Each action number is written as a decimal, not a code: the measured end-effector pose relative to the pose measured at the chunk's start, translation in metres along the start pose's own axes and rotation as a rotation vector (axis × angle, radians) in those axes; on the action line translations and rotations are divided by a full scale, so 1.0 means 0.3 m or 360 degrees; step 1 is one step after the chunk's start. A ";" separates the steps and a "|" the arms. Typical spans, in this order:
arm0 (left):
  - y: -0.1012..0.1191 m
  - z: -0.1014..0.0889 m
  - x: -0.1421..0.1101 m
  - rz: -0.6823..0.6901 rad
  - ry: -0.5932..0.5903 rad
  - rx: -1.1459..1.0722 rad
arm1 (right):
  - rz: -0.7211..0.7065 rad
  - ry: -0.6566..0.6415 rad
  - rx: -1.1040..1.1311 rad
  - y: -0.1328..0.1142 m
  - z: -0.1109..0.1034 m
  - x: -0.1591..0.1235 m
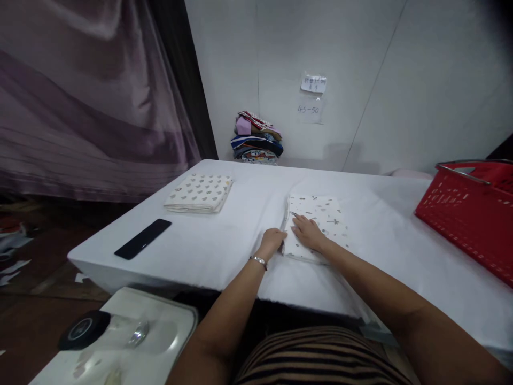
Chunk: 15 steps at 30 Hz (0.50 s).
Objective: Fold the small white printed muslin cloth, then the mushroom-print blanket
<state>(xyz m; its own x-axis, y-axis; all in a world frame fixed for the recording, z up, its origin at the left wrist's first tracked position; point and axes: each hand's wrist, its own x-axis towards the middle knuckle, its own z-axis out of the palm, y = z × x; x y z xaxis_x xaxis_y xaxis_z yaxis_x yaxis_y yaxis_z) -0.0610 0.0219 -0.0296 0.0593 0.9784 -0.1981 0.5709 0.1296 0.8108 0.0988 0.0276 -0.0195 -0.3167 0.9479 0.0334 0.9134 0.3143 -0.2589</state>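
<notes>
A white cloth (320, 216) with a scattered grey print lies folded on the table in front of me. My left hand (272, 241) is closed at the cloth's left edge, its fingers pinching the near-left corner area. On the wrist is a silver bracelet. My right hand (308, 232) rests flat on top of the same cloth, fingers spread toward its left side. Farther left lies another folded white cloth (199, 193), printed with rows of small grey motifs; neither hand touches it.
A black phone-like slab (143, 239) lies near the left edge of the white table (240, 251). At the right stands a red basket (468, 214). Folded fabrics (257, 140) are stacked by the wall. Below left, a pale surface (156, 315) holds a black round object (85, 330).
</notes>
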 end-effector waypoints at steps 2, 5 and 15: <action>-0.008 -0.001 -0.006 -0.0034 0.0046 0.0027 | 0.0013 -0.0001 -0.0038 0.002 -0.003 -0.018; -0.007 0.001 -0.017 -0.0049 0.0091 0.0081 | 0.0035 -0.0014 -0.0067 0.008 0.005 -0.035; 0.071 0.016 0.000 0.0047 0.0298 0.0422 | 0.0020 0.0030 -0.0067 0.006 0.029 -0.036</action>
<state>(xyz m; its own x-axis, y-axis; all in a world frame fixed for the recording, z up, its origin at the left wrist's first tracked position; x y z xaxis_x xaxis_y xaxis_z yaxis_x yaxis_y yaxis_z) -0.0450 0.0239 -0.0150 -0.0584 0.9969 -0.0519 0.7659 0.0780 0.6382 0.1017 0.0174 -0.0288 -0.3008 0.9525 0.0488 0.9273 0.3040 -0.2184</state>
